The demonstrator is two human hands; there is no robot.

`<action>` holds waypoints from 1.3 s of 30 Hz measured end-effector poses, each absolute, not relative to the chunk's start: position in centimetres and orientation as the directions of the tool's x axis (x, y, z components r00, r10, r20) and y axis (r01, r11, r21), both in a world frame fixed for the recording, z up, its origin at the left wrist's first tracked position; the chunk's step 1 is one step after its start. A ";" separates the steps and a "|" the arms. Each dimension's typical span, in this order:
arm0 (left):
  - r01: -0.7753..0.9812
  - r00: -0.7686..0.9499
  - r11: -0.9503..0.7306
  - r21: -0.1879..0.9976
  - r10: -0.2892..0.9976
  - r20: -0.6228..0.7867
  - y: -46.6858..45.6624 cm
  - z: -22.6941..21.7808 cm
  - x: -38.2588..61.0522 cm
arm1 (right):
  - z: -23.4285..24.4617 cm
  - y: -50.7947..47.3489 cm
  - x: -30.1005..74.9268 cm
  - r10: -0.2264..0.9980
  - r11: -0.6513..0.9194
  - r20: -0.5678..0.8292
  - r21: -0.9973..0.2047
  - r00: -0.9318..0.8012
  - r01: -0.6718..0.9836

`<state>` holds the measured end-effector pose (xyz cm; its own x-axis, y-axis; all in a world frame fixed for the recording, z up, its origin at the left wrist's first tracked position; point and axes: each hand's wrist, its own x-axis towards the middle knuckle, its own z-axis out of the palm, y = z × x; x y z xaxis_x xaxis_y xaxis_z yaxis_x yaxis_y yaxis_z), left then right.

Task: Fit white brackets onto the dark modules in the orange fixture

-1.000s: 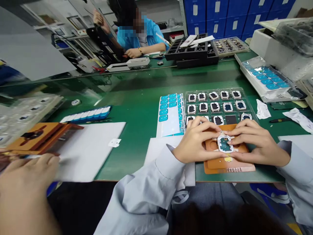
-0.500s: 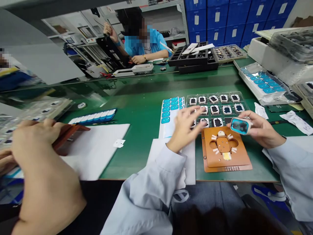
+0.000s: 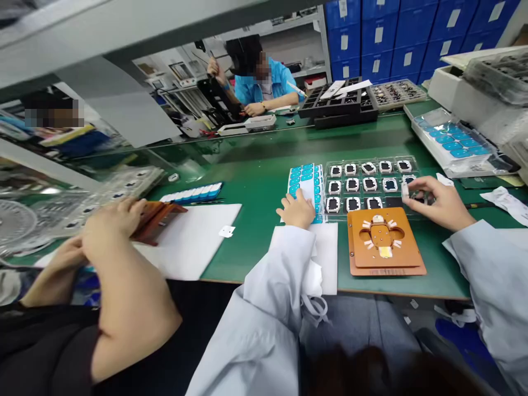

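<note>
My left hand (image 3: 297,210) lies with spread fingers on the sheet of blue film stickers (image 3: 295,177). Between the thumb and fingers of my right hand (image 3: 443,202) is a small white-rimmed watch case (image 3: 405,191), tilted up almost edge-on. It is over the right side of a clear plastic tray (image 3: 358,171), where more watch cases (image 3: 369,184) sit in rows. Just in front of that tray lies an orange fixture plate (image 3: 381,264) with a shaped recess and white tabs around it. White foam padding (image 3: 328,258) lies under my left wrist.
To the left, a co-worker's hands (image 3: 117,220) are at a reddish-brown fixture (image 3: 165,217) on a white sheet (image 3: 206,231). Black trays (image 3: 336,110) stand at the back. Blue-film pieces fill a box (image 3: 454,143) at right. Across the bench sits another person in blue.
My left hand has come down onto the sticker sheet. My right hand has turned the watch case from blue face showing to edge-on and moved it up over the tray. The view has shifted.
</note>
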<state>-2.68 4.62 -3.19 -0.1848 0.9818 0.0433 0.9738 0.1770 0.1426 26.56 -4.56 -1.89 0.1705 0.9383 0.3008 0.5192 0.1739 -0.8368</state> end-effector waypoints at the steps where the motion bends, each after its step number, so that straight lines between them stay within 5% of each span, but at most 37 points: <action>1: 0.975 -0.179 0.170 0.143 0.983 0.049 4.6 -3.1 -2.7 | -2.1 -4.5 26.7 0.938 0.183 0.320 -0.780 0.130 0.599; 12: 0.982 -0.120 0.111 0.150 0.992 0.049 4.4 -2.9 -3.1 | -3.0 -4.1 27.7 0.948 0.244 0.307 -0.544 -0.080 0.803; 39: 0.939 -0.110 -0.001 0.343 0.946 0.305 3.8 -0.4 -3.0 | -2.7 -4.1 27.5 0.955 0.228 0.287 -0.546 -0.075 0.806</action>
<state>-3.03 3.81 -0.36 -0.1105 0.9460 0.3049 0.9395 -0.0007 0.3426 27.46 -4.14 -2.69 -0.0754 0.9549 0.2870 0.8063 0.2278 -0.5459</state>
